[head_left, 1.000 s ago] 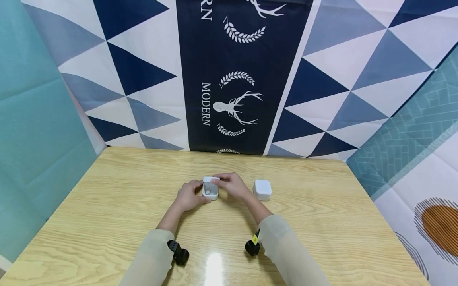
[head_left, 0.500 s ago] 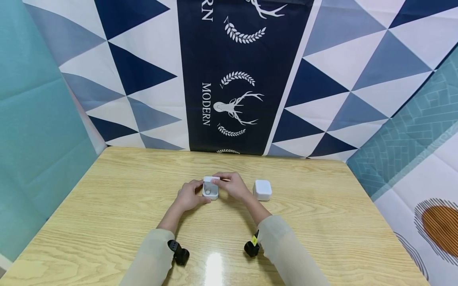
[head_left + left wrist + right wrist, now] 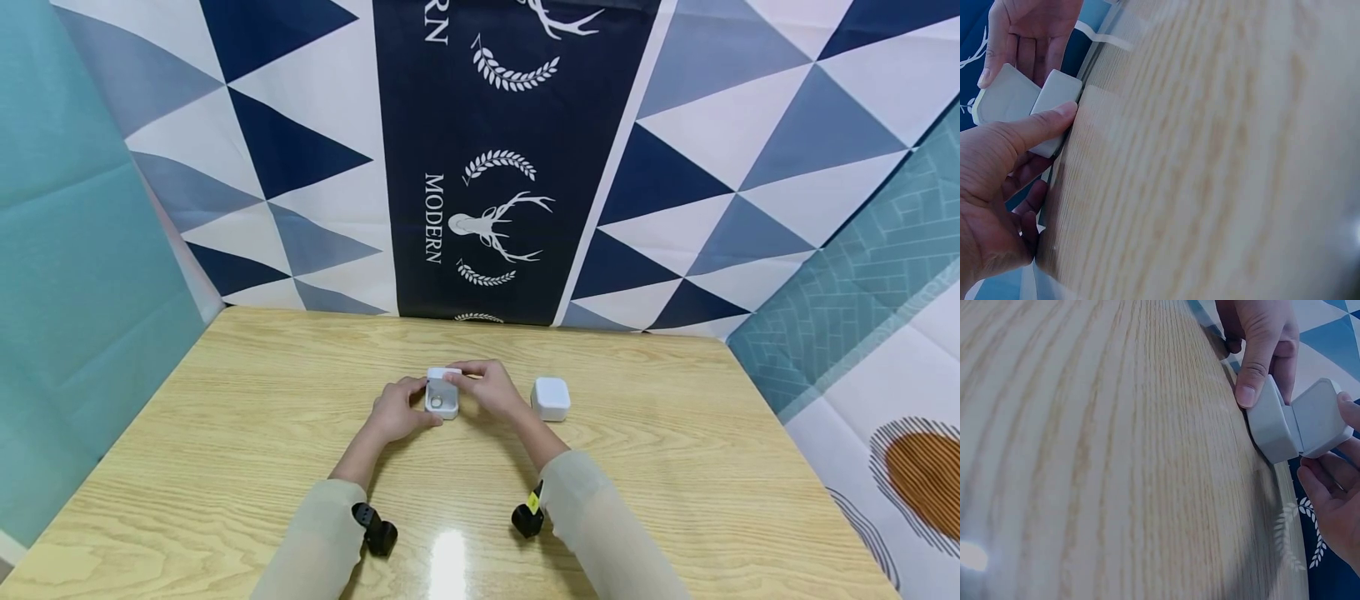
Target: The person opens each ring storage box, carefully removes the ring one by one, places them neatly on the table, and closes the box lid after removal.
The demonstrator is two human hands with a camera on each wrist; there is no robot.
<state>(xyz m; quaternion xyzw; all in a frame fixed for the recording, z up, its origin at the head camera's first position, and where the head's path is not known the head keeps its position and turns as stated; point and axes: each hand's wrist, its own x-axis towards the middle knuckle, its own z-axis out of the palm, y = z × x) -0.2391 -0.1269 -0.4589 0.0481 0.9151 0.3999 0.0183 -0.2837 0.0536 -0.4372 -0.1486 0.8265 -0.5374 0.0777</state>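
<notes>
A small white ring box [image 3: 450,412] stands with its lid raised near the middle of the table. Inside it sits a ring [image 3: 437,402], seen only in the head view. My left hand [image 3: 395,410] grips the base from the left, with the thumb on the near side, and the base [image 3: 1063,94] shows between thumb and fingers in the left wrist view. From the right, my right hand [image 3: 487,390] pinches the lid [image 3: 1321,419], thumb on its inner face and fingers behind. The far fingers of both hands are partly hidden in the head view.
A second white box [image 3: 551,398], rounded and closed, stands to the right of my right hand on the wooden table [image 3: 262,442]. Patterned cloth [image 3: 495,125] hangs behind the table. A teal sheet [image 3: 90,233] hangs at the left.
The ring box's lid has tipped slightly farther up and back under my right hand. My left hand keeps its grip on the base, and the second box has not moved.
</notes>
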